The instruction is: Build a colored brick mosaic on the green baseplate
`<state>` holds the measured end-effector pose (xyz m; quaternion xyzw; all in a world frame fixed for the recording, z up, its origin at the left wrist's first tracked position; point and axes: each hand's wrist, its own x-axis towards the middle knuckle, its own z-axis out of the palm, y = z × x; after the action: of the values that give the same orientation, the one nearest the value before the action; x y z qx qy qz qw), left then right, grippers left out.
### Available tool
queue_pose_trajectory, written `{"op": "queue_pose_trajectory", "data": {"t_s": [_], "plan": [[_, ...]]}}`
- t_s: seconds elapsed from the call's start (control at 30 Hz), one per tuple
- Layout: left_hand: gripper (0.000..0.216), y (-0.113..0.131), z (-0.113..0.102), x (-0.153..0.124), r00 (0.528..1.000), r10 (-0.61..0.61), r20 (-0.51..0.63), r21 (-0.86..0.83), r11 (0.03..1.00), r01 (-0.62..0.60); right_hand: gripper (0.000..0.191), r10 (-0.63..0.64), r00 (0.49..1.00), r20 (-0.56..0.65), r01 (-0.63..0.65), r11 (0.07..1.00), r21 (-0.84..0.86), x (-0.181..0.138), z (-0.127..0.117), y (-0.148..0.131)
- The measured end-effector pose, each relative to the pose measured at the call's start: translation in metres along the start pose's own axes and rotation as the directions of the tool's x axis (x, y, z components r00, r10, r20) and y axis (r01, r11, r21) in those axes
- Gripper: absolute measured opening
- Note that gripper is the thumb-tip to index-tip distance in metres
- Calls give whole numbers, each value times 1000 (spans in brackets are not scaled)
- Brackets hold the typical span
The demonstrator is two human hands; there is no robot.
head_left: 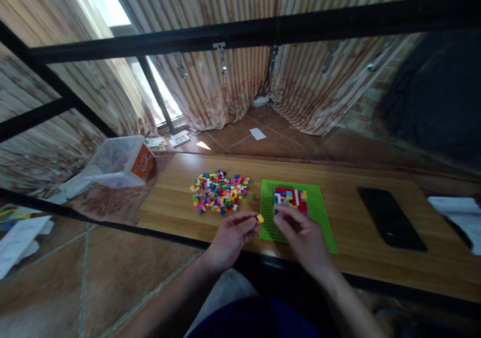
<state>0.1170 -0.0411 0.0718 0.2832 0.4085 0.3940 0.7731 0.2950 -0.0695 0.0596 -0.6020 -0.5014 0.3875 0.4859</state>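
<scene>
My left hand [231, 238] pinches a small yellow brick [260, 219] at its fingertips, just left of the green baseplate [323, 213]. My right hand [300, 235] rests over the plate's near half, fingers curled together beside the yellow brick; whether it holds anything is hidden. A patch of red, white, blue and yellow bricks [290, 198] is built on the plate's middle. A heap of several loose coloured bricks [220, 192] lies on the wooden table [353, 173] to the left of the plate.
A black phone [391, 219] lies on the table at the right, with white paper [460, 213] beyond it. A clear plastic box with an orange label [122, 161] stands off the table's left end. Black metal bars [240, 35] cross overhead.
</scene>
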Motion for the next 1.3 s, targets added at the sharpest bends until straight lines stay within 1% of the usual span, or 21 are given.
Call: {"op": "queue_pose_trajectory", "data": {"t_s": [0.03,0.13,0.23,0.3,0.37,0.47,0.57,0.67,0.8,0.87,0.93,1.0,1.03,1.07,1.13,1.2,1.3], "plan": [[24,0,1,-2,999,31,25,55,998,-32,34,6,999,48,-5,1000,-12,-8,11,-4],[19,1,3,-7,986,129,109,256,954,-154,29,40,997,63,-43,998,37,-22,30,-10],[16,2,0,-11,968,196,155,430,869,-245,22,86,993,76,-94,990,108,-27,33,-11],[16,1,-3,-13,962,205,181,525,807,-271,20,101,991,84,-111,987,117,-30,30,-13],[16,1,-4,-15,959,189,213,592,756,-280,19,114,991,75,-121,987,108,-33,27,-16],[16,-1,-3,-16,959,139,245,629,731,-267,13,130,988,79,-139,982,130,-38,23,-18],[16,-4,-1,-17,964,89,251,622,749,-231,12,157,984,85,-171,968,186,-42,23,-15],[17,-9,-1,-15,969,34,244,585,792,-176,16,198,978,60,-207,944,259,-45,25,-9],[19,-17,-2,-10,966,-29,256,528,842,-115,26,224,974,44,-225,906,358,-48,25,1],[19,-20,-4,-5,970,-28,243,532,840,-110,29,237,972,-6,-219,906,362,-47,18,6],[18,-20,-7,2,982,28,189,563,816,-131,34,251,962,-107,-204,923,328,-43,4,12],[17,-17,-13,12,979,148,143,634,746,-205,37,257,941,-221,-197,945,261,-36,-15,20],[16,-14,-16,17,966,217,143,686,682,-255,37,254,929,-267,-198,955,221,-31,-25,25],[15,-11,-19,22,945,286,159,739,600,-306,37,251,915,-315,-199,962,189,-26,-35,29],[16,-5,-25,31,894,389,222,822,418,-387,37,232,901,-366,-196,971,134,-14,-50,37],[18,-2,-29,40,849,440,291,863,261,-432,37,196,895,-401,-175,981,89,-1,-58,42],[22,-4,-35,51,804,465,371,886,82,-456,35,104,895,-434,-112,994,8,18,-58,46]]}}
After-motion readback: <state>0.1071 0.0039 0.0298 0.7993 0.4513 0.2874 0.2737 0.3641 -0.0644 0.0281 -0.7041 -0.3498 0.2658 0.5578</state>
